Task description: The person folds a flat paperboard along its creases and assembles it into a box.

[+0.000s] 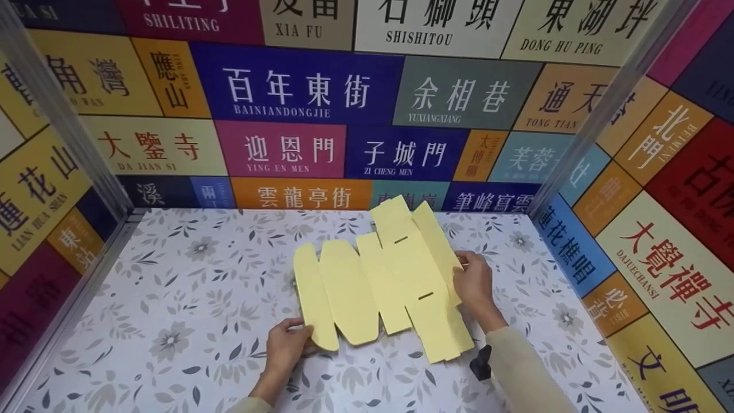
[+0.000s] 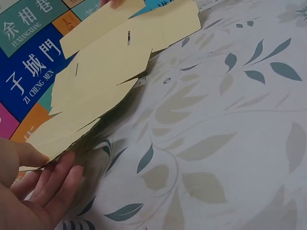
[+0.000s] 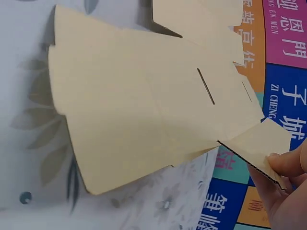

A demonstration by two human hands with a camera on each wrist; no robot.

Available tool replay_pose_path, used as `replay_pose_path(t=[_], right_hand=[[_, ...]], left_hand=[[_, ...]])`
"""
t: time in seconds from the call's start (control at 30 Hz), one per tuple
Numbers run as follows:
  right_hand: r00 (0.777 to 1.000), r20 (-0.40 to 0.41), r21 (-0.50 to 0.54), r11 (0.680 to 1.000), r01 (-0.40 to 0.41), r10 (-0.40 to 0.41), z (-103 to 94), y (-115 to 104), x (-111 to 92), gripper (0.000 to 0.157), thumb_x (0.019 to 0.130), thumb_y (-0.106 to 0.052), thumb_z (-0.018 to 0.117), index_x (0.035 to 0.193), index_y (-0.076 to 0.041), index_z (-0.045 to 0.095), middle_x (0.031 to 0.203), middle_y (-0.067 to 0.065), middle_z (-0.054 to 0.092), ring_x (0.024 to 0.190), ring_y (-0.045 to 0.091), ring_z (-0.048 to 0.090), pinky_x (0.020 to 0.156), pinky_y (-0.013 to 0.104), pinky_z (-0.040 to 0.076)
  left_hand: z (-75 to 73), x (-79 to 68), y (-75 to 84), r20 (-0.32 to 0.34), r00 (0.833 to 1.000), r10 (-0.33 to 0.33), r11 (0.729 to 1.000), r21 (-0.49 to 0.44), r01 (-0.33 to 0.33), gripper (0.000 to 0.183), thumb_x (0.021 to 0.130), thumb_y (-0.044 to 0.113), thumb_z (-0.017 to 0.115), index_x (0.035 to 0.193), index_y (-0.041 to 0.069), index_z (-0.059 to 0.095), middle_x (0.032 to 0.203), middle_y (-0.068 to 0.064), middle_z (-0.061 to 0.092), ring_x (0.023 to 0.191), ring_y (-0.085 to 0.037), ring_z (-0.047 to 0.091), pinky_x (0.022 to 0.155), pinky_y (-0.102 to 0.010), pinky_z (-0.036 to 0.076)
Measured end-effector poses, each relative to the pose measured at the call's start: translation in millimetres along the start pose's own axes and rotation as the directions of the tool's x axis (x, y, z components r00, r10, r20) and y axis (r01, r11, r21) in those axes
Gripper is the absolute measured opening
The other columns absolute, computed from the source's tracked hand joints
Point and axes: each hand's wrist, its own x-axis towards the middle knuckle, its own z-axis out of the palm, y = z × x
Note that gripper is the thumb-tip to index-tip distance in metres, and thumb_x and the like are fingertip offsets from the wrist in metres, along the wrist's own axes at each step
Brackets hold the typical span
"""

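Observation:
An unfolded yellow cardboard box blank [image 1: 401, 269], with creased panels, flaps and two dark slots, is held up between both hands over the table. My left hand [image 1: 288, 344] pinches the lower end of its leftmost panel; the left wrist view shows the thumb on top and the fingers beneath the cardboard [image 2: 103, 72]. At the other side, my right hand [image 1: 475, 282] grips the outer right flap, which is folded up from the main panel. In the right wrist view the thumb presses this flap [image 3: 264, 143], and its corrugated edge shows.
The table [image 1: 229, 298] has a white cover printed with grey leaves and flowers. Panels of coloured place-name signs [image 1: 298, 86] form walls behind and at both sides, with metal-looking posts [image 1: 602, 109] at the corners. A small black object [image 1: 480, 364] is by the right sleeve.

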Motion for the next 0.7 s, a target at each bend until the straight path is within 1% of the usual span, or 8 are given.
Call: replay_pose_path(t=[0.13, 0.3, 0.4, 0.43, 0.5, 0.57, 0.7], right_hand=[[1.0, 0.001, -0.012, 1.0, 0.019, -0.019, -3.7, -11.6, 5.6, 0.034, 0.091, 0.008, 0.053, 0.123, 0.007, 0.064, 0.111, 0.025, 0.063, 0.103, 0.038, 0.065, 0.091, 0.048, 0.053], [0.999, 0.013, -0.049, 0.998, 0.047, -0.047, -8.7, -24.6, 12.3, 0.035, 0.09, 0.007, 0.054, 0.123, 0.005, 0.065, 0.111, 0.024, 0.063, 0.104, 0.038, 0.065, 0.093, 0.049, 0.052], [0.997, 0.023, -0.082, 0.994, 0.071, -0.069, -12.4, -32.8, 15.8, 0.034, 0.091, 0.007, 0.053, 0.123, 0.004, 0.065, 0.11, 0.024, 0.063, 0.103, 0.038, 0.063, 0.093, 0.05, 0.049], [0.997, 0.026, -0.094, 0.993, 0.077, -0.075, -13.3, -36.1, 17.0, 0.034, 0.091, 0.007, 0.053, 0.122, 0.004, 0.065, 0.11, 0.024, 0.062, 0.102, 0.038, 0.062, 0.093, 0.05, 0.049], [0.995, 0.029, -0.128, 0.987, 0.099, -0.096, -14.4, -42.7, 19.2, 0.035, 0.09, 0.007, 0.053, 0.122, 0.003, 0.066, 0.108, 0.024, 0.062, 0.1, 0.038, 0.06, 0.092, 0.051, 0.048], [0.992, 0.031, -0.166, 0.978, 0.126, -0.122, -13.8, -49.6, 21.5, 0.036, 0.089, 0.008, 0.053, 0.122, 0.003, 0.067, 0.107, 0.023, 0.063, 0.1, 0.039, 0.061, 0.09, 0.052, 0.048], [0.981, 0.045, -0.224, 0.955, 0.193, -0.188, -11.2, -62.3, 24.8, 0.04, 0.087, 0.01, 0.054, 0.124, 0.003, 0.067, 0.104, 0.024, 0.063, 0.099, 0.039, 0.063, 0.087, 0.052, 0.051]], left_hand=[[4.7, -5.3, -0.6, 0.032, 0.999, -0.027, 0.997, -0.067, 0.029, 0.034, 0.093, 0.007, 0.061, 0.121, -0.012, 0.058, 0.073, -0.011, 0.073, 0.058, -0.015, 0.071, 0.059, -0.03, 0.062], [10.5, -12.0, -2.7, 0.036, 0.999, -0.022, 0.997, -0.079, 0.024, 0.031, 0.096, 0.01, 0.06, 0.119, -0.011, 0.058, 0.066, -0.008, 0.07, 0.053, -0.016, 0.07, 0.054, -0.031, 0.061], [14.7, -17.2, -6.4, 0.048, 0.999, -0.022, 0.996, -0.089, 0.026, 0.031, 0.096, 0.01, 0.06, 0.118, -0.012, 0.057, 0.065, -0.009, 0.071, 0.053, -0.017, 0.07, 0.054, -0.032, 0.061], [16.4, -19.5, -7.3, 0.051, 0.998, -0.032, 0.996, -0.082, 0.036, 0.032, 0.096, 0.011, 0.06, 0.118, -0.012, 0.057, 0.066, -0.009, 0.071, 0.054, -0.017, 0.071, 0.055, -0.032, 0.061], [20.1, -24.2, -9.9, 0.057, 0.998, -0.039, 0.996, -0.081, 0.044, 0.033, 0.096, 0.012, 0.059, 0.118, -0.012, 0.056, 0.068, -0.01, 0.072, 0.054, -0.017, 0.071, 0.055, -0.032, 0.061], [24.0, -28.9, -12.7, 0.063, 0.997, -0.033, 0.995, -0.094, 0.039, 0.033, 0.097, 0.012, 0.059, 0.117, -0.013, 0.055, 0.069, -0.011, 0.073, 0.053, -0.017, 0.071, 0.055, -0.032, 0.061], [31.0, -35.0, -16.5, 0.09, 0.996, -0.018, 0.99, -0.138, 0.03, 0.03, 0.098, 0.012, 0.058, 0.113, -0.014, 0.054, 0.067, -0.013, 0.073, 0.051, -0.017, 0.07, 0.054, -0.033, 0.061]])
